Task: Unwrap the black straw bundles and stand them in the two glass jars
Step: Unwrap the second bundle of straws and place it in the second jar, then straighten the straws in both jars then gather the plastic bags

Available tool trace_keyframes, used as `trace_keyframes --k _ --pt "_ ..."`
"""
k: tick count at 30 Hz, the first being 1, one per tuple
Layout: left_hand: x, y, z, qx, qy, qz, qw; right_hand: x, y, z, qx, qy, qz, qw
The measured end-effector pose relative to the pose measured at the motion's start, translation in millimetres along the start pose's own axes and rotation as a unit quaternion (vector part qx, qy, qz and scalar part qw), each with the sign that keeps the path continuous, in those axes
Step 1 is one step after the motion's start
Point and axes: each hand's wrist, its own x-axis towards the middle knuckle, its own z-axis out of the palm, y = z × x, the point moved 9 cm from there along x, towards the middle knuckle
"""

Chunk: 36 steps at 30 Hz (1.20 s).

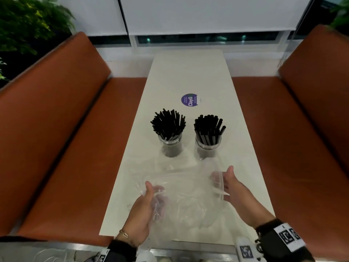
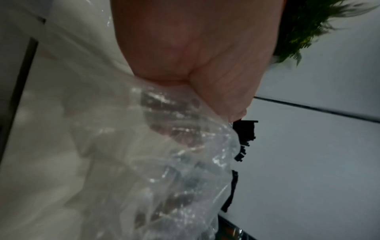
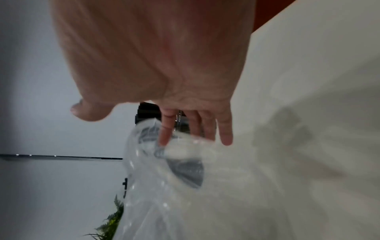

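Two glass jars stand side by side mid-table, the left jar [image 1: 171,147] and the right jar [image 1: 207,149]. Each holds a fanned bunch of black straws [image 1: 168,123] [image 1: 208,129]. Crumpled clear plastic wrap [image 1: 185,195] lies on the white table [image 1: 188,72] in front of them. My left hand [image 1: 154,193] grips its left side; the left wrist view shows my left hand [image 2: 205,104] with fingers curled behind the plastic wrap [image 2: 144,162]. My right hand [image 1: 223,178] touches the wrap's right edge. In the right wrist view my right hand [image 3: 174,104] has straight fingers on the plastic wrap [image 3: 205,194], thumb apart.
Orange padded benches flank the table, the left bench [image 1: 66,129] and the right bench [image 1: 292,120]. A round purple sticker [image 1: 189,100] sits beyond the jars. Green plants [image 1: 28,21] stand at the far left. The table's near edge [image 1: 170,240] lies just before my wrists.
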Motion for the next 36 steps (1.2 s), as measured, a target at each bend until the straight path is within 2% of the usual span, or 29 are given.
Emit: trace_keyframes --k 3,5,7,11,16,18,19,22,24,28,30,32,33,36 --pt "1.4 -10.0 13.2 0.036 -0.057 -0.008 0.998 0.7 -5.3 -0.9 0.034 0.039 -0.059 0.997" --pt "2.5 -16.1 12.3 0.031 -0.072 -0.016 0.997 -3.1 -6.3 -5.2 0.075 0.074 -0.072 0.992" --pt "6.4 -17.0 0.4 0.017 -0.049 -0.008 0.999 -9.3 -9.4 -7.6 0.072 0.094 -0.096 0.988" --pt "12.3 -1.5 -24.9 -0.014 -0.001 0.019 1.0 -19.9 -14.6 0.3 -0.022 0.111 -0.127 0.985" --pt "15.2 25.8 -52.5 -0.07 0.095 0.094 0.989 -32.1 -20.8 -20.0 -0.051 0.251 -0.124 0.959" --pt "16.1 23.1 -52.8 -0.061 0.088 0.083 0.991 -33.7 -21.8 -18.5 -0.048 0.26 -0.121 0.957" --pt "17.2 15.4 -49.8 -0.059 0.059 0.049 0.995 -34.5 -23.8 -17.3 -0.043 0.26 -0.123 0.957" --pt "5.7 -20.1 -37.9 -0.024 -0.067 -0.078 0.994 -34.5 -22.2 -12.8 -0.032 0.226 -0.124 0.966" --pt "-3.7 -37.5 -36.4 0.012 -0.084 -0.095 0.992 -32.2 -6.7 -5.8 -0.016 0.16 -0.093 0.983" --pt "4.7 -59.1 -39.6 -0.022 0.042 -0.037 0.998 -31.7 49.6 15.4 0.088 0.042 0.002 0.995" --pt "11.2 -59.7 -32.6 -0.047 0.076 -0.003 0.996 -38.4 78.2 35.8 0.129 -0.016 0.057 0.99" --pt "12.7 -55.5 -24.2 -0.022 0.097 0.037 0.994 -45.5 98.8 57.2 0.182 -0.068 0.104 0.975" --pt "12.5 -52.7 -22.4 0.008 0.107 0.057 0.993 -46.9 104.7 62.5 0.193 -0.071 0.117 0.972" --pt "12.5 -43.3 -30.9 0.121 0.152 0.112 0.975 -39.8 107.6 47.8 0.168 -0.01 0.115 0.979"
